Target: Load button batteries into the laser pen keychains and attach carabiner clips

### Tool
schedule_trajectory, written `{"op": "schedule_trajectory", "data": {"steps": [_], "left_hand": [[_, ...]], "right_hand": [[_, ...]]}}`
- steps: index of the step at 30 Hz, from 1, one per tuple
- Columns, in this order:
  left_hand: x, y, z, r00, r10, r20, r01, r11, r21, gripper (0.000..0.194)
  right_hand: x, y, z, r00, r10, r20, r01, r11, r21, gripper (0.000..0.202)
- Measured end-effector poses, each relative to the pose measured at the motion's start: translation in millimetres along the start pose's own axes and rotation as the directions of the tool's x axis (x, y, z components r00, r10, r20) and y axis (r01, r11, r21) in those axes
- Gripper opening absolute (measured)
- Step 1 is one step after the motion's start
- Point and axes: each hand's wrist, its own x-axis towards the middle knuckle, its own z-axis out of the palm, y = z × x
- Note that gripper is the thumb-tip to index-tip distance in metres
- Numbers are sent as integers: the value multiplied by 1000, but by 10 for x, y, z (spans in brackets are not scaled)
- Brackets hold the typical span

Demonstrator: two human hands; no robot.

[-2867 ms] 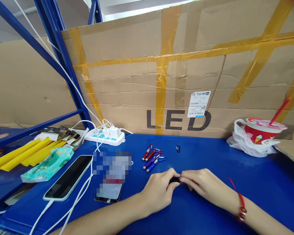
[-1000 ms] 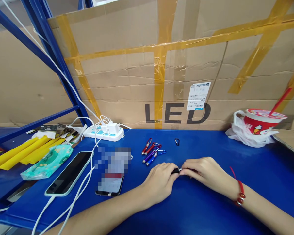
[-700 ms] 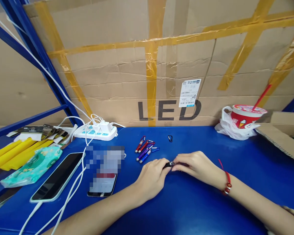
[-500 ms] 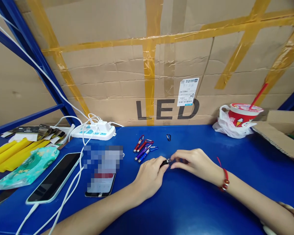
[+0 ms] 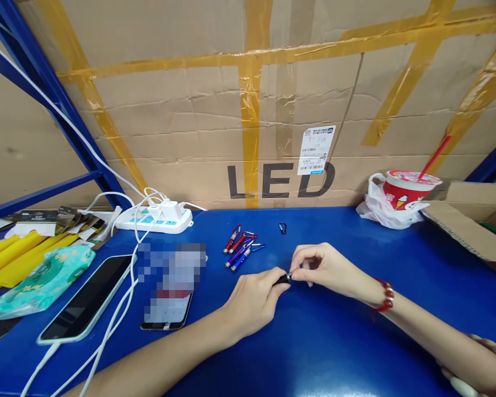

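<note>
The fingers of the left hand (image 5: 252,300) are gripping a small black tube (image 5: 282,279) and mostly hiding it, while the thumb and forefinger of the right hand (image 5: 328,270) appear to be pinching its metal tip (image 5: 289,277). The tube is sitting between the two hands; whether it is touching the surface (image 5: 355,342) I cannot tell. Half a second ago the right fingers were standing looser at that end; now they are closing there and the wrist is showing a turn, the red bracelet (image 5: 386,295) no longer sticking its loose end upward, so the work seems to be centring on the tip. Beyond the hands, four coloured tubes (image 5: 240,258) are lying clustered, with a black clip (image 5: 282,227) lying apart. Two phones, one dark (image 5: 86,300), are resting leftward, a red cup (image 5: 405,193) is standing rightward, and taped cardboard (image 5: 169,127) is rising behind
</note>
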Motion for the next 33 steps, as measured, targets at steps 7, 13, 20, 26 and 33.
{"op": "schedule_trajectory", "data": {"steps": [7, 13, 20, 26, 33], "left_hand": [[-2, -1, -1, 1000, 21, -21, -21, 999, 27, 11], [-4, -2, -3, 999, 18, -43, -18, 1000, -3, 13], [7, -12, 18, 999, -3, -39, 2, 1000, -22, 13], [24, -16, 23, 999, -3, -50, 1, 999, -46, 13], [51, -16, 7, 999, -13, -52, 10, 999, -45, 15]], "right_hand": [[0, -41, -14, 996, 73, 58, -75, 997, 25, 18], [-20, -55, 21, 996, 77, 45, -77, 997, 4, 19], [-33, -71, 44, 998, 63, -17, -65, 988, -142, 21], [-53, -67, 32, 998, 12, -56, -25, 968, -249, 20], [-67, -93, 45, 997, -12, -82, -16, 944, -331, 20]]}}
